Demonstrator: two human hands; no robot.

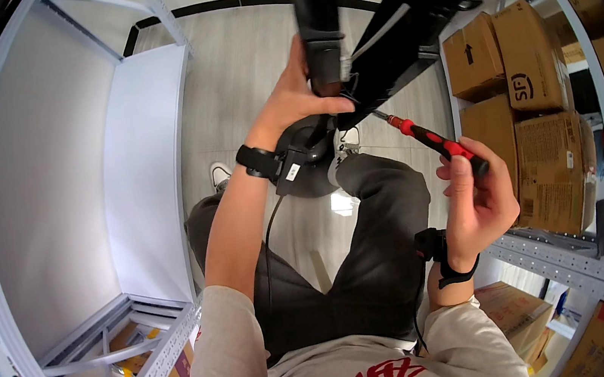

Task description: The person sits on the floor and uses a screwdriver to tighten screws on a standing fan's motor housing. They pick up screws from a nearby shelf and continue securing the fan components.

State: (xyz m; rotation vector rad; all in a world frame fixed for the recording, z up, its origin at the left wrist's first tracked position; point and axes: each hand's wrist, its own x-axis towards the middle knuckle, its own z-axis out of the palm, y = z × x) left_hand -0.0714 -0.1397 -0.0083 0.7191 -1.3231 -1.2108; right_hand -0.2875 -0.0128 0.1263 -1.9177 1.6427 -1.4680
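Observation:
In front of me rises a black jointed stand (317, 22), its top cut off by the upper edge of the view. My left hand (291, 102) is closed around its upright post, the thumb pressed along the near side. A red and black screwdriver (429, 137) sits in my right hand (480, 195), pinched near the handle's end by thumb and fingers. The screwdriver's shaft points up and left, its tip at the lower end of the stand's slanted arm; whether it sits in a screw is hidden. Below is a dark round base (305, 182) between my feet.
A white shelf rack (149, 155) stands on the left. Cardboard boxes (529, 59) are stacked on metal shelving (578, 259) to the right, with more boxes low on both sides. A thin cable (266, 243) hangs from a small black box near my left wrist. Grey flooring (233, 68) lies beneath.

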